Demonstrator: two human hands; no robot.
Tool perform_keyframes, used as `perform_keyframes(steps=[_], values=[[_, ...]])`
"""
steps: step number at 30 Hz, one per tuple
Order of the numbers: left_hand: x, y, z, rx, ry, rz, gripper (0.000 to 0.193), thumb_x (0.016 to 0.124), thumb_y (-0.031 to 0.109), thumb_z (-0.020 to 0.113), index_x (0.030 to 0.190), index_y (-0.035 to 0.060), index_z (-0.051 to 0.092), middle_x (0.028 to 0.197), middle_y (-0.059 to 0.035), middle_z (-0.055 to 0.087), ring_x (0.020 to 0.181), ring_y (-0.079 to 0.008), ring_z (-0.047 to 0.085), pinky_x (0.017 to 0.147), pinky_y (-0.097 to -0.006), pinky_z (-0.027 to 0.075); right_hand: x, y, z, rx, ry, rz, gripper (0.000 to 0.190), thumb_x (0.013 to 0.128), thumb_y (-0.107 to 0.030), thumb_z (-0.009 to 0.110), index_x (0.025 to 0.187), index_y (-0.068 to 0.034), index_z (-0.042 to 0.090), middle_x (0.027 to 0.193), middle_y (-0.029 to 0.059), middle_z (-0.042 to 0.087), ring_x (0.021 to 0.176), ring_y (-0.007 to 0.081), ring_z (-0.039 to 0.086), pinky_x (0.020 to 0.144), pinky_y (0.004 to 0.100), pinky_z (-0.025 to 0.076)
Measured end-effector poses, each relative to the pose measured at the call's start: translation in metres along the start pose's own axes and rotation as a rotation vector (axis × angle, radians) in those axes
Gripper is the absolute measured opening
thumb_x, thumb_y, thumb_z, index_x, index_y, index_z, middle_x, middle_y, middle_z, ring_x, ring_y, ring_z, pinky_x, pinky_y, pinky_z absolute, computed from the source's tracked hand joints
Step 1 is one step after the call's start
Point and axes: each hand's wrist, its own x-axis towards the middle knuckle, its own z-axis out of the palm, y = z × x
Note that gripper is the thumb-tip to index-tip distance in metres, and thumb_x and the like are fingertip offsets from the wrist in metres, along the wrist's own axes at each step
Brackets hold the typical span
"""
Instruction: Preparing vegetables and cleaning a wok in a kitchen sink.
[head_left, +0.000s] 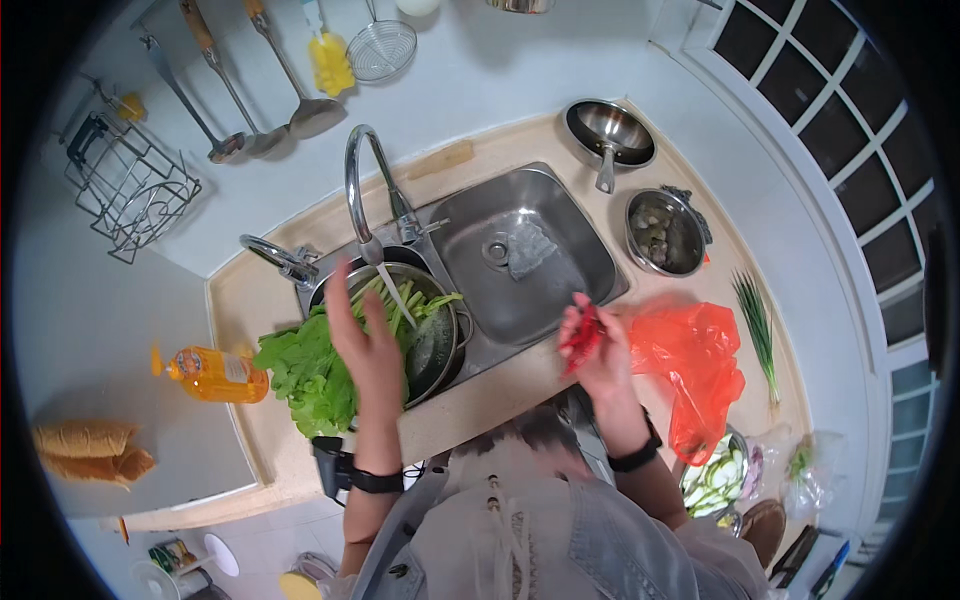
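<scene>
Red chili peppers (583, 341) lie in the curled fingers of my right hand (606, 352), over the sink's front edge. My left hand (364, 330) is raised, a little blurred, with its fingers apart and nothing in it. Beneath it, leafy greens (319, 375) spill over the left side of a metal pot (463, 330), their stalks inside. Water (397, 296) runs from the curved faucet (354, 161) into the pot. Just right of my right hand is a crumpled red plastic bag (694, 345).
The right sink basin (465, 217) holds a translucent plastic piece (531, 251) near its drain. Along the right counter stand a frying pan (574, 124), a steel bowl of food in liquid (667, 232), scallions (757, 334) and a bowl of sliced vegetables (712, 480). An orange soap bottle (217, 375) stands left.
</scene>
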Motion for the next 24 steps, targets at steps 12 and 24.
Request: perform_keyframes(steps=[12, 24], values=[[0.065, -0.017, 0.068, -0.398, -0.778, -0.371, 0.033, 0.091, 0.026, 0.051, 0.099, -0.0040, 0.061, 0.070, -0.0006, 0.059, 0.068, -0.0048, 0.050, 0.063, -0.0215, 0.042, 0.175, 0.145, 0.004, 0.066, 0.155, 0.023, 0.009, 0.087, -0.006, 0.048, 0.095, -0.007, 0.048, 0.073, 0.0075, 0.053, 0.059, 0.0176, 0.052, 0.049, 0.0280, 0.043], [0.060, -0.020, 0.096, -0.525, -0.751, -0.405, 0.033, 0.091, 0.027, 0.052, 0.101, -0.0031, 0.061, 0.080, -0.0064, 0.064, 0.076, -0.0082, 0.057, 0.071, -0.0231, 0.044, 0.214, 0.124, 0.035, -0.135, 0.249, 0.118, 0.025, 0.092, -0.024, 0.047, 0.075, -0.006, 0.047, 0.056, 0.0013, 0.039, 0.040, 0.0105, 0.034, 0.035, 0.0247, 0.026]])
